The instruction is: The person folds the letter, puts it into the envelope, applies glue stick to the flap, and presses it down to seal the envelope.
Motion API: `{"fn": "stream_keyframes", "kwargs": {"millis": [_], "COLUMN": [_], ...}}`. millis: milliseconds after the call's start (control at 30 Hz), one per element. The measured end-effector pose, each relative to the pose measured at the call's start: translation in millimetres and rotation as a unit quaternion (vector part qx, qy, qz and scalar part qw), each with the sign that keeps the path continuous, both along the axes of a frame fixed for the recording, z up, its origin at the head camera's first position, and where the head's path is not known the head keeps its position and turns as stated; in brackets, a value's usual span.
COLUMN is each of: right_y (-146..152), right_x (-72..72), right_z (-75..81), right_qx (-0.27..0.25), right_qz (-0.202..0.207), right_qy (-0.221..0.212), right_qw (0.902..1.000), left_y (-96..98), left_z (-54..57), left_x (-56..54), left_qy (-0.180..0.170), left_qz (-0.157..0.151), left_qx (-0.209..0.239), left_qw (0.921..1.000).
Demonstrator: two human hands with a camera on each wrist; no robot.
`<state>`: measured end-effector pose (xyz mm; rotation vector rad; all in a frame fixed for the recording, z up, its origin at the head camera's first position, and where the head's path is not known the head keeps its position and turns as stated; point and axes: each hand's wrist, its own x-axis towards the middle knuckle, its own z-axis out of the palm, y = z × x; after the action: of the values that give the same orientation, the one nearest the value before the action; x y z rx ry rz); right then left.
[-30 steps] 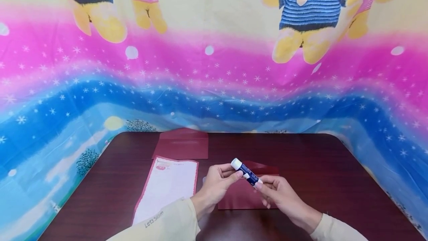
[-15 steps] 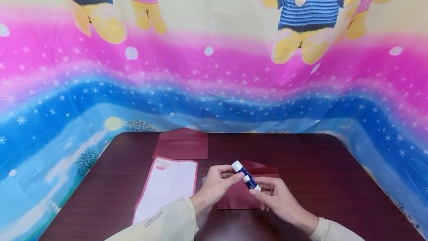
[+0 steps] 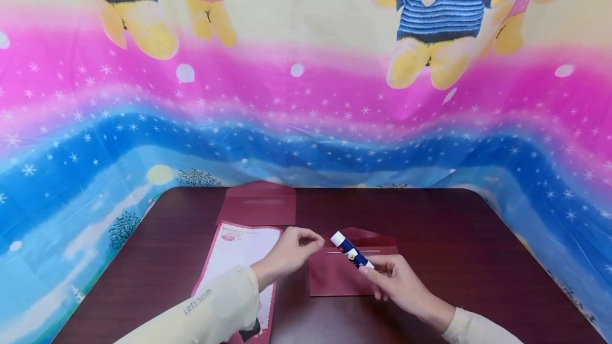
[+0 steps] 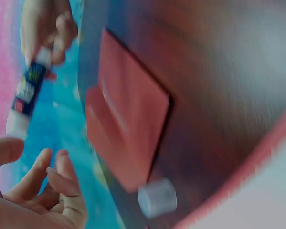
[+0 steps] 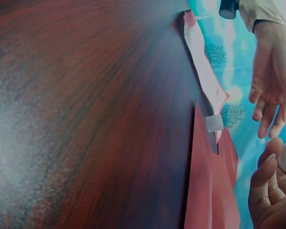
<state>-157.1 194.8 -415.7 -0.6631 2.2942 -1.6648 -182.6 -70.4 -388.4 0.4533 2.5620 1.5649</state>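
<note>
My right hand (image 3: 401,285) pinches the lower end of a glue stick (image 3: 353,251) with a dark blue label and white ends. The stick tilts, its upper end pointing up and to the left. My left hand (image 3: 289,251) is just left of it, holding nothing; in the left wrist view its thumb and fingers stand apart. Below the glue stick lies a dark red envelope (image 3: 334,275) with its flap unfolded away from me. A translucent whitish cap (image 4: 157,198) stands on the table by that envelope, hidden behind my left hand in the head view.
White letter paper (image 3: 239,259) with a red border lies on the left, partly under my left forearm. Behind it is a second dark red envelope (image 3: 258,208) at the table's far edge. A printed cloth (image 3: 296,110) hangs behind the dark wooden table (image 3: 444,227).
My left hand has let go of the glue stick and moved left, over the letter paper. My right hand keeps its hold on the lower end, almost in place.
</note>
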Motion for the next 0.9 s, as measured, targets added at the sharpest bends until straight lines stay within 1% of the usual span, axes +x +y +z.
{"fn": "stream_keyframes", "kwargs": {"millis": [133, 233, 333, 433, 533, 600, 767, 900], "right_y": [1.6, 1.9, 2.0, 2.4, 3.2, 3.6, 4.1, 3.8], "right_x": [-0.4, -1.2, -1.6, -1.8, -1.9, -2.1, -3.0, -2.8], "right_z": [-2.8, -4.7, -6.5, -8.9, -11.0, -12.3, -15.6, -17.4], "right_qx": [-0.002, -0.005, -0.006, -0.004, -0.003, -0.005, -0.009, -0.011], "right_qz": [0.000, 0.003, 0.009, 0.014, 0.015, 0.016, 0.023, 0.025], "right_qy": [-0.001, 0.000, 0.000, 0.004, 0.002, -0.002, 0.003, 0.010], "right_qw": [1.0000, 1.0000, 0.9999, 0.9999, 0.9999, 0.9999, 0.9997, 0.9996], "left_y": [-15.5, -23.3, -27.8, -29.5, -29.4, -29.0, -28.5, -30.3], "left_z": [-3.0, -8.5, -14.8, -19.9, -23.4, -25.3, -29.5, -33.0], "left_x": [-9.6, -13.8, -14.8, -14.1, -13.0, -12.5, -11.1, -11.7], "left_qy": [-0.015, -0.008, 0.011, 0.021, 0.034, 0.045, 0.067, 0.083], "left_qz": [0.010, 0.017, 0.022, 0.019, 0.009, 0.004, 0.000, 0.002], "left_qx": [-0.047, -0.094, -0.159, -0.217, -0.254, -0.272, -0.290, -0.309], "left_qw": [0.9987, 0.9954, 0.9869, 0.9758, 0.9665, 0.9612, 0.9547, 0.9475]}}
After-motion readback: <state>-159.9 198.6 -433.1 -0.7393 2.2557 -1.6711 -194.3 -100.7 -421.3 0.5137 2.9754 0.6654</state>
